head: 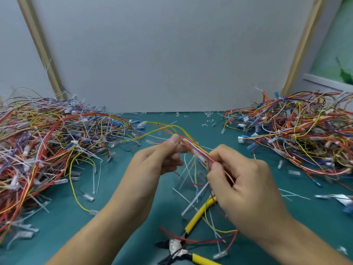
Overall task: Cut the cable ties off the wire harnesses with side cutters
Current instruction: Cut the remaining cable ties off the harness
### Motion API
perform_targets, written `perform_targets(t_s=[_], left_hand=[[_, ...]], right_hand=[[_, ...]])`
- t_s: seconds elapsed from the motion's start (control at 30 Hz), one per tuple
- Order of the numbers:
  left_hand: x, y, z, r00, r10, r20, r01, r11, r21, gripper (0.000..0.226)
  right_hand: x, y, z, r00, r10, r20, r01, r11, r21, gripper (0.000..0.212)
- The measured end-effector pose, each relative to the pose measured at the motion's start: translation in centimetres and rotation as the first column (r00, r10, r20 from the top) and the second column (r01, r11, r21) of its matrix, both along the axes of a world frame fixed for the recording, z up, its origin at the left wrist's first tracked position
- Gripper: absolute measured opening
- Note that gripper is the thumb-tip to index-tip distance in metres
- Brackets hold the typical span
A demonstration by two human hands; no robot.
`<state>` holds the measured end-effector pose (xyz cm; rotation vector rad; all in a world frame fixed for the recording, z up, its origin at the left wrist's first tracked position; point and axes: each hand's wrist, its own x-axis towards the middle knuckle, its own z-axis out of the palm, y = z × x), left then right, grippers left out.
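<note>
A teal-green counter point(107, 175) stands against a plain white wall board point(172, 54). A pale wooden strip point(38, 44) runs up each side of the board. The side cutters point(179, 247) have yellow handles and a grey taped metal head. They lie flat on the counter, apart from both hands.

Far to the left of the side cutters sits a big left heap of red, yellow, purple and white wires point(38, 140). Far to their right sits a big right heap of red, orange, yellow and blue wires point(305, 134). Just behind the side cutters, long white plastic cable ties point(191, 199) lie loose and crossed over each other. Well behind them, close to the wall board, small white cut bits point(206, 119) are scattered.

Both hands are raised over the counter behind the side cutters. The left hand point(158, 159) pinches a thin wire bundle of yellow, red and white strands point(193, 148), with the thumb on top. The right hand point(242, 180) has curled fingers and pinches the same wire bundle with its thumb. The wire bundle slopes down from the left hand to the right hand.
</note>
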<state>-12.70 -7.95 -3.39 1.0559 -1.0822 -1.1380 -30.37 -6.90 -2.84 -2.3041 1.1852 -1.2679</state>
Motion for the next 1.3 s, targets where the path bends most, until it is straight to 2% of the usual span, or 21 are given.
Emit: perform_targets(t_s=[0.07,0.13,0.2,0.27,0.33,0.4,0.47,0.53,0.6,0.7,0.87,1.0,1.1,1.2,1.3], left_hand=[[0.0,0.2,0.4,0.990,-0.084,-0.115,0.089,0.995,0.042,0.024],[-0.2,0.4,0.7,0.956,-0.159,-0.247,0.184,0.979,0.082,0.022],[-0.3,0.4,0.7,0.942,-0.163,-0.293,0.198,0.976,0.095,0.013],[-0.2,0.4,0.8,0.945,-0.138,-0.297,0.175,0.979,0.101,0.011],[-0.1,0.5,0.8,0.942,-0.133,-0.307,0.168,0.981,0.092,0.018],[-0.2,0.5,0.9,0.942,-0.153,-0.299,0.180,0.981,0.066,0.021],[-0.2,0.7,0.9,0.945,-0.178,-0.274,0.194,0.981,0.032,0.023],[-0.4,0.9,0.8,0.944,-0.211,-0.253,0.218,0.976,0.000,0.020],[-0.6,1.1,0.8,0.938,-0.247,-0.243,0.247,0.968,-0.029,0.016],[-0.8,1.3,0.9,0.936,-0.264,-0.233,0.257,0.965,-0.059,0.015],[-1.0,1.4,0.9,0.935,-0.281,-0.217,0.271,0.960,-0.076,0.015],[-1.1,1.5,0.9,0.947,-0.258,-0.194,0.246,0.966,-0.082,0.014],[-1.1,1.6,0.9,0.961,-0.231,-0.151,0.219,0.971,-0.093,0.014],[-1.0,1.6,0.9,0.959,-0.228,-0.170,0.219,0.973,-0.069,0.015],[-0.7,1.2,1.2,0.951,-0.230,-0.205,0.233,0.972,-0.011,0.012]], right_hand=[[0.2,0.5,0.3,0.985,-0.068,-0.157,0.051,0.993,-0.108,0.017],[0.7,1.1,0.3,0.952,-0.081,-0.295,0.028,0.984,-0.178,0.019],[1.1,1.5,0.0,0.915,-0.059,-0.399,-0.022,0.981,-0.195,0.021],[1.0,1.3,-0.3,0.908,-0.016,-0.419,-0.055,0.986,-0.156,0.023],[0.8,0.9,-0.3,0.945,0.055,-0.322,-0.078,0.995,-0.060,0.032],[0.4,0.3,-0.1,0.989,0.088,-0.119,-0.090,0.996,-0.005,0.038],[0.0,-0.5,0.1,0.991,0.048,0.125,-0.053,0.998,0.037,0.035],[-0.2,-1.1,0.2,0.962,0.013,0.273,-0.055,0.988,0.147,0.022],[0.0,-1.4,-0.1,0.948,0.043,0.316,-0.128,0.959,0.252,0.012],[0.4,-1.5,-0.5,0.918,0.116,0.379,-0.249,0.913,0.323,0.016],[0.2,-1.5,-0.4,0.821,0.217,0.528,-0.418,0.858,0.298,0.016],[0.3,-1.2,-0.4,0.776,0.292,0.558,-0.508,0.815,0.280,0.018],[0.4,-1.1,-0.5,0.775,0.294,0.559,-0.519,0.801,0.298,0.018],[0.2,-1.3,-0.2,0.805,0.252,0.537,-0.464,0.831,0.305,0.003],[-0.2,-1.6,0.1,0.848,0.245,0.469,-0.411,0.863,0.293,0.012]])
